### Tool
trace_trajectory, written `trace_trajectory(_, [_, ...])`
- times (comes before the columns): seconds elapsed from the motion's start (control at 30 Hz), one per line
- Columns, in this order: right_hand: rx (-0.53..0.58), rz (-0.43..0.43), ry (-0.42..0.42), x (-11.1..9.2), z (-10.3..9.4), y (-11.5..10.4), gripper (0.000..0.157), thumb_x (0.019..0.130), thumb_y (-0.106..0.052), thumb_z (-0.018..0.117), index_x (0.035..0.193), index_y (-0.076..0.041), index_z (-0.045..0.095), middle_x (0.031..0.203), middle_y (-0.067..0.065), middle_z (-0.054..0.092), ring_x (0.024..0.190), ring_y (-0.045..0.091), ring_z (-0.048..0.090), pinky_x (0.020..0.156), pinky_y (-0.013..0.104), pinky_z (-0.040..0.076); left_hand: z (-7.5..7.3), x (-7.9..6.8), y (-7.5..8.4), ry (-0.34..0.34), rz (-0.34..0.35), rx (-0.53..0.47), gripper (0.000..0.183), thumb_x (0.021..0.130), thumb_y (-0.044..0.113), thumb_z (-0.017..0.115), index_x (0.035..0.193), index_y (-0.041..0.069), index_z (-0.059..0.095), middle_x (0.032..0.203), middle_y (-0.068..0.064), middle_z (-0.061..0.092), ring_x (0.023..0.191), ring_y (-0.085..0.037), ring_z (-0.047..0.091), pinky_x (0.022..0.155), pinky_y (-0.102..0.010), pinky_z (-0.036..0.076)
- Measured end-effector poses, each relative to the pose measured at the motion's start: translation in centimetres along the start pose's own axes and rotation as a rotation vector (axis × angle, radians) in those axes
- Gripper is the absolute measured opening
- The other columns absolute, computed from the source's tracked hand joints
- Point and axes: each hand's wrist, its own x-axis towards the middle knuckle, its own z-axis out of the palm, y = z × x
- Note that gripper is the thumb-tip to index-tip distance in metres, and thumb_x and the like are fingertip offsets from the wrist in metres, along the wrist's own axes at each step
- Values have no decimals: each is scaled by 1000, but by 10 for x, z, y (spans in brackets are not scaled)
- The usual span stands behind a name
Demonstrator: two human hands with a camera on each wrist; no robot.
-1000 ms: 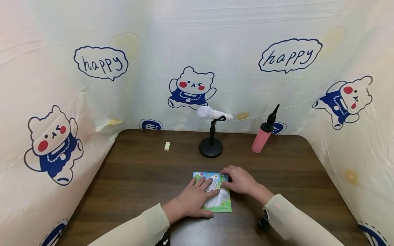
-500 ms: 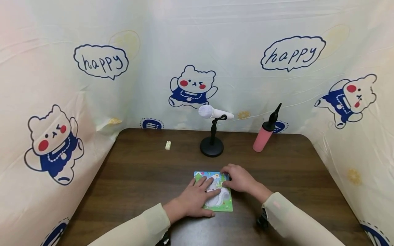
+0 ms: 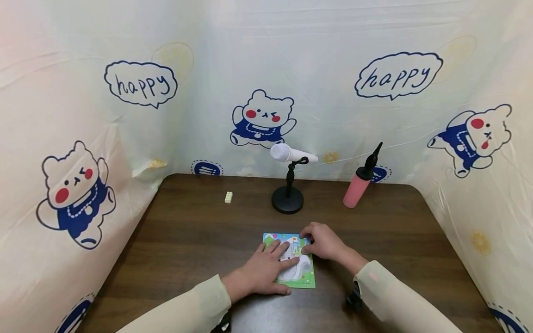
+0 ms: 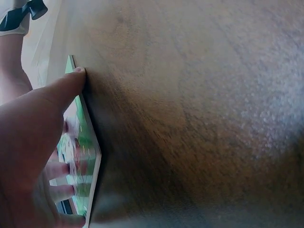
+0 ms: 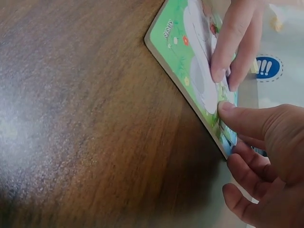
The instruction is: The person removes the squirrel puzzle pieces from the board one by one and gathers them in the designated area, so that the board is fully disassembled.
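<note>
A thin square jigsaw puzzle board (image 3: 307, 279) with a green and blue cartoon picture lies flat on the brown table. My left hand (image 3: 263, 272) rests on its left half with fingers spread, covering much of the picture. In the left wrist view, the left thumb reaches past the near edge of the board (image 4: 84, 134). At the upper right corner, my right hand (image 3: 326, 243) grips the board. Seen from the right wrist, the right thumb (image 5: 242, 118) presses on the picture while the other fingers curl at the edge; their tips are partly hidden.
Behind the board stands a white microphone (image 3: 297, 154) on a black stand (image 3: 287, 200). A pink hand pump (image 3: 356, 189) with a black nozzle is at the back right. A small cream toy brick (image 3: 228, 197) lies at the back left. Printed cloth (image 3: 200, 129) surrounds the table.
The view shifts slightly. Both hands keep their places on the puzzle board, and nothing else visibly moves.
</note>
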Motion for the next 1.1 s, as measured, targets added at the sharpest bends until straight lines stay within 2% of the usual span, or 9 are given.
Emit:
trace_trajectory(0.17, [56,16,10,1,-2,0,27,83,-16,86,108,-11,76,101,1,66,87,13,59,79,37,54,2,-1,-1,11,5,-10,81,90,78,55,159,43,34,169,-10,26,153,-39,29,111,-68,37])
trace_trajectory(0.43, [198,1,54,0,-6,5,13,89,-11,80,101,-12,76,93,-2,70,83,11,60,76,29,53,9,0,-3,39,11,-11,80,91,79,50,160,44,31,170,-9,24,154,-38,27,112,-68,34])
trace_trajectory(0.63, [300,15,93,-7,-16,14,10,91,-13,78,101,-14,78,94,-2,72,83,12,63,76,29,54,12,-1,-3,43,15,-67,81,90,78,54,160,42,33,170,-9,24,154,-38,26,115,-68,29])
trace_trajectory(0.83, [295,39,118,-23,-38,36,8,92,-17,78,100,-16,78,95,-2,73,86,14,66,78,31,55,19,-1,-9,82,37,-113,83,88,82,51,159,41,36,170,-9,22,155,-38,23,118,-68,22])
trace_trajectory(0.97, [272,95,130,-41,-54,61,8,92,-19,78,100,-15,78,94,-1,72,86,16,64,78,33,54,19,-10,-18,138,20,-125,82,88,81,53,157,39,41,170,-9,25,155,-37,25,117,-69,23])
trace_trajectory(1.1, [237,138,144,-59,-68,87,9,92,-19,78,99,-14,78,92,0,71,86,17,63,76,33,53,14,-21,-33,136,-17,-154,81,86,78,60,155,39,44,169,-8,26,153,-38,27,116,-70,25])
